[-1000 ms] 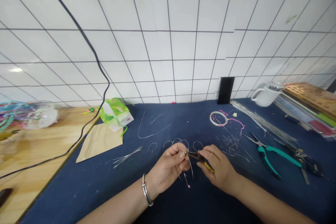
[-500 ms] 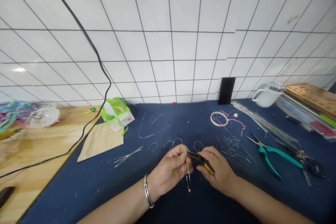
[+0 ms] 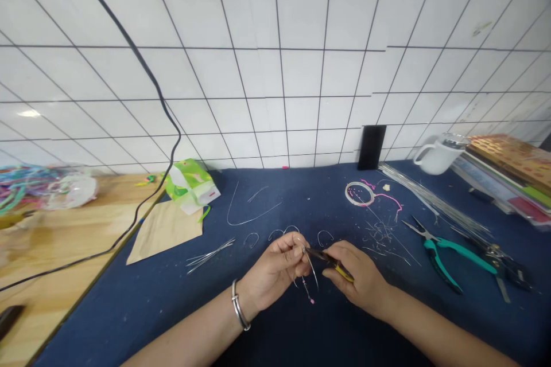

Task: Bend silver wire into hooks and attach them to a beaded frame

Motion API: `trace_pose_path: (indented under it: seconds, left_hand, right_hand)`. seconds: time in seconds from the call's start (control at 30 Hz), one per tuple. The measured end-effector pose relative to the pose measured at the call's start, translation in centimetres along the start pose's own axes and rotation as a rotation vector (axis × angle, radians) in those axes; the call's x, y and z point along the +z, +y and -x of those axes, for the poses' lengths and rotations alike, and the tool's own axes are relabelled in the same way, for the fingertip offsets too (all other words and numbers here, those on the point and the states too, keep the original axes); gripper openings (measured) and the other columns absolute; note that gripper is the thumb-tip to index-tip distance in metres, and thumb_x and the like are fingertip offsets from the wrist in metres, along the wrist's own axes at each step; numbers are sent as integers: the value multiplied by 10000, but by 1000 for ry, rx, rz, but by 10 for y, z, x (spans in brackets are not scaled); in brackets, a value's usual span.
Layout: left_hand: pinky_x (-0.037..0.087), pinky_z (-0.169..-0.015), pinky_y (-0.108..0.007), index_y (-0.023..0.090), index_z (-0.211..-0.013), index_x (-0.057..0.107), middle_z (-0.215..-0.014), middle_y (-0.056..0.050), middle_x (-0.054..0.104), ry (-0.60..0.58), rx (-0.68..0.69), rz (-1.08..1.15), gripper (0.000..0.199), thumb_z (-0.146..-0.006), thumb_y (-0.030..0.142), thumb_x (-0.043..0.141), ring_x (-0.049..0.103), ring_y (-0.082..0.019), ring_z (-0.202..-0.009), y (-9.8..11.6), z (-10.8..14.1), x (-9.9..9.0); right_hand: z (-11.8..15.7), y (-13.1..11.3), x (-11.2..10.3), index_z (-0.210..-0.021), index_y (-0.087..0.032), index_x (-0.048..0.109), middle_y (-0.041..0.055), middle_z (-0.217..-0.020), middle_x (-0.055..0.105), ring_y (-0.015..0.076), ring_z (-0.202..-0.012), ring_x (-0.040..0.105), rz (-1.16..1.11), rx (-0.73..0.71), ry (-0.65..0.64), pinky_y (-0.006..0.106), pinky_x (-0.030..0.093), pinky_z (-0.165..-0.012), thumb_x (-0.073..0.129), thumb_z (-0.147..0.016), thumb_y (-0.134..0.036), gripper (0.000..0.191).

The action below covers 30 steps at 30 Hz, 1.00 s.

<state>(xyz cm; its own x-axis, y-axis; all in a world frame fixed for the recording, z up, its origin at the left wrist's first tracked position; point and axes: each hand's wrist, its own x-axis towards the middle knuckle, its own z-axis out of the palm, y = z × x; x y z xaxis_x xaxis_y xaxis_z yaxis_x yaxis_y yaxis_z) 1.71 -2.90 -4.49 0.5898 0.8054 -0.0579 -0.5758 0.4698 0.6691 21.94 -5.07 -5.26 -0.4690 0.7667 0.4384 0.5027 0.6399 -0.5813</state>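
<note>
My left hand [image 3: 275, 265], a silver bangle on its wrist, pinches a thin silver wire [image 3: 315, 276] between thumb and fingers. The wire's free end curves down to the right. Below the fingers dangles a strand with small pink beads [image 3: 312, 300]. My right hand [image 3: 359, 278] is closed around yellow-handled pliers [image 3: 343, 271], whose dark jaws reach the wire at my left fingertips. The exact grip of the jaws is too small to make out. Bent wire loops [image 3: 326, 237] lie on the dark blue mat [image 3: 172, 309] just beyond my hands.
Teal-handled pliers [image 3: 467, 257] lie right, near wire scraps [image 3: 381, 235] and a long wire bundle [image 3: 434, 200]. A round dish [image 3: 360, 194] holds pink beads. A white mug [image 3: 437, 156] stands by stacked books [image 3: 516, 166]. At left are a paper sheet [image 3: 166, 232], a green packet [image 3: 189, 183] and a black cable [image 3: 161, 92].
The wire's free end has swung to the right and now bows outward. The pink-bead strand has shifted slightly up. Both hands stay nearly in place.
</note>
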Motion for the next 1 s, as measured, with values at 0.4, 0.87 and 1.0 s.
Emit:
trace_pose_path:
  seconds: [0.4,0.87,1.0]
  left_hand:
    - [360,-675,-257,153,-770,532,-799,-2,517,17,113,-126,95,-781,67,570,489,-88,-657,9,-2,-3]
    - [391,-815,-320,165,-928,576,-940,-61,589,-6,181,-488,163,-770,142,612,535,-174,-897,24,-4,-9]
    - [332,-949,-398,183,-1044,568,-1115,-95,543,-54,246,-753,274,-772,172,603,478,-232,-1072,40,-3,-11]
  right_hand:
    - [1,-12,4,-997,-192,503,26,-833,533,120,-721,493,-91,197,-9,251,412,-669,502,-847,-279,174]
    - [1,-15,3,-1022,-196,513,30,-847,546,122,-742,518,-83,229,-5,246,433,-680,489,-854,-280,189]
    - [0,-11,1,-1065,-193,496,49,-895,552,138,-807,528,-2,165,29,269,448,-730,481,-861,-262,216]
